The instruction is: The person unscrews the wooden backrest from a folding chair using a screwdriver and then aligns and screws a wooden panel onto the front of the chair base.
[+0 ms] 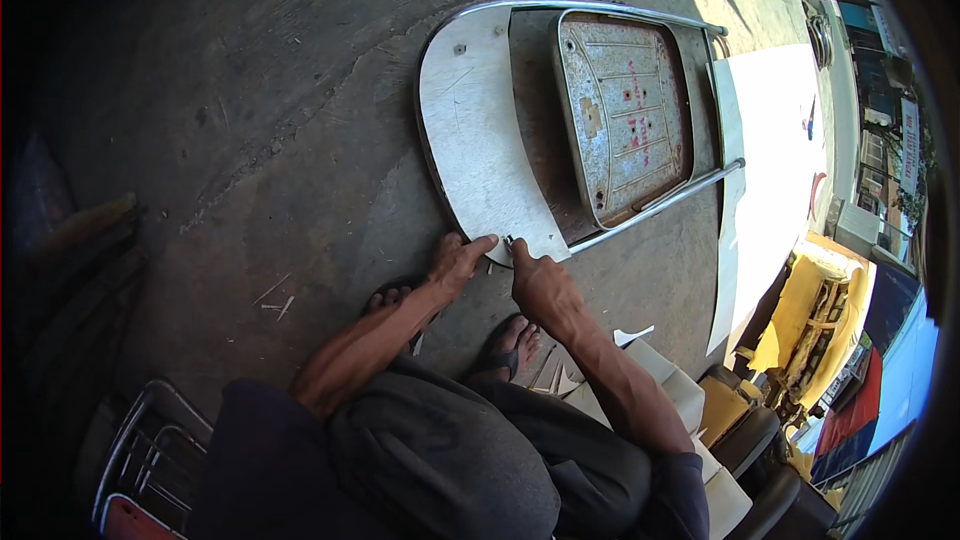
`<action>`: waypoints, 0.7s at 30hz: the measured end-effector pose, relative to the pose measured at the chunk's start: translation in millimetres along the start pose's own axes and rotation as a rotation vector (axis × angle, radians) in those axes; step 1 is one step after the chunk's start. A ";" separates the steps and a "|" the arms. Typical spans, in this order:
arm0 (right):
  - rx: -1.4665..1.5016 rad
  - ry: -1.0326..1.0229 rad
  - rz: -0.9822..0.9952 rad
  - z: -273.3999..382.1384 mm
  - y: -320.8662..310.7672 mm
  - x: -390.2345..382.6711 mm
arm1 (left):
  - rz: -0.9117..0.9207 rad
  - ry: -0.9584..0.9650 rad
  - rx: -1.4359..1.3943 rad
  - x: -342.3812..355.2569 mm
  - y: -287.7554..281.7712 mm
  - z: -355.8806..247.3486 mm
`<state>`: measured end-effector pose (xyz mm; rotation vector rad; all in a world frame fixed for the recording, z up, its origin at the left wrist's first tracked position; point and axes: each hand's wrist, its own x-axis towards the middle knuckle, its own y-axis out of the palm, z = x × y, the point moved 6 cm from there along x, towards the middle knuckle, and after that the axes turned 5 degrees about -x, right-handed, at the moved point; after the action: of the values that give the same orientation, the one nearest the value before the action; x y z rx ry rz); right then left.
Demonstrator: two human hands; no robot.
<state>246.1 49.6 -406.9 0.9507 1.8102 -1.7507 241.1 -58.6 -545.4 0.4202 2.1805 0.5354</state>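
A chair frame of bent chrome tube (655,212) lies on the ground in front of me. Its curved end carries a white backrest panel (470,130), which has small holes and scratches. Inside the tubing sits a rusty metal seat pan (622,105) with faded red markings. My left hand (462,262) grips the panel's near edge, one finger laid along the white face. Close beside it, my right hand (543,285) is closed round a small tool, mostly hidden in the fist. Only a dark metal tip (509,240) shows, at the panel's near corner.
To the right lies a large white sheet (765,150). Yellow torn foam (835,315) and dark cushions (745,435) are piled at lower right, near white offcuts (665,380). A chrome chair frame (150,440) stands at lower left. My sandalled feet (510,345) are below the panel.
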 end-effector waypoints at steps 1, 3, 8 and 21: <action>0.005 -0.021 0.020 1.1 2.7 -3.1 | -0.035 0.005 0.019 -0.2 -5.4 1.6; -0.004 -0.035 -0.006 7.2 -0.8 -6.4 | -0.104 0.014 0.058 1.9 -15.8 4.3; 0.020 -0.035 -0.017 -2.4 -1.0 -4.3 | -0.051 0.032 0.021 1.6 -6.5 -1.3; -0.028 -0.030 0.030 1.8 -11.3 -4.1 | -0.025 0.029 -0.059 -7.4 2.1 -11.5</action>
<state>240.3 47.6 -396.4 0.9311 1.7883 -1.7077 236.7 -63.0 -533.0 0.3547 2.1888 0.5941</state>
